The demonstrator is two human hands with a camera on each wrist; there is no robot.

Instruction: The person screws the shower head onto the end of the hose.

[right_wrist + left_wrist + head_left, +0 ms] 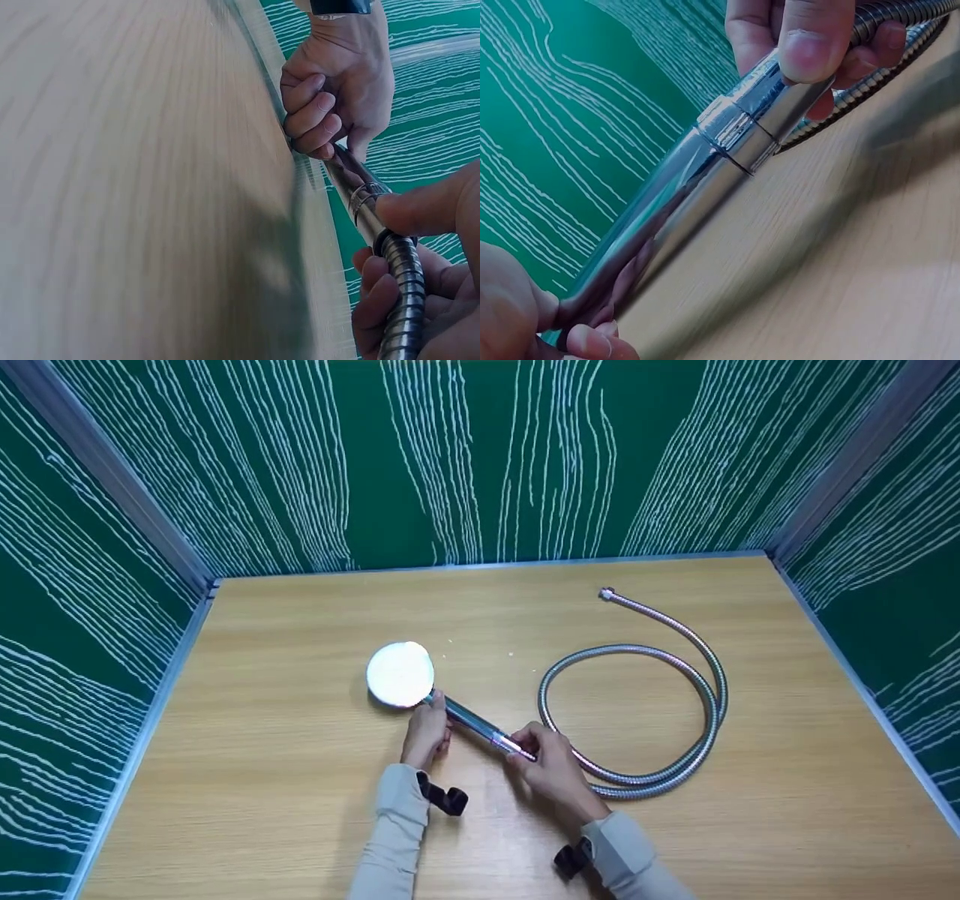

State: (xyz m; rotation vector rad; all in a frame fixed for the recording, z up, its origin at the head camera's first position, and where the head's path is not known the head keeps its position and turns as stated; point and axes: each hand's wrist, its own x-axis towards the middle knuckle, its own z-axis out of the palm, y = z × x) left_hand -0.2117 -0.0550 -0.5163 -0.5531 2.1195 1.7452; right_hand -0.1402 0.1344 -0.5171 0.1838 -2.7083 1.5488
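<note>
A chrome hand shower with a round white head (400,675) is held at a slant above the wooden table. My left hand (427,731) grips its chrome handle (660,210) close to the head, fingers curled round it. At the lower end of the handle my right hand (553,765) pinches the smooth metal connector (367,221) of a ribbed shower hose (405,285) between thumb and fingers. The connector sits in line against the handle; how far it is threaded on, I cannot tell.
The rest of the metal hose (630,649) lies coiled on the table (285,795) to the right, its free end fitting (607,594) toward the back. Green panels (487,465) with white streaks wall the table at the back and both sides.
</note>
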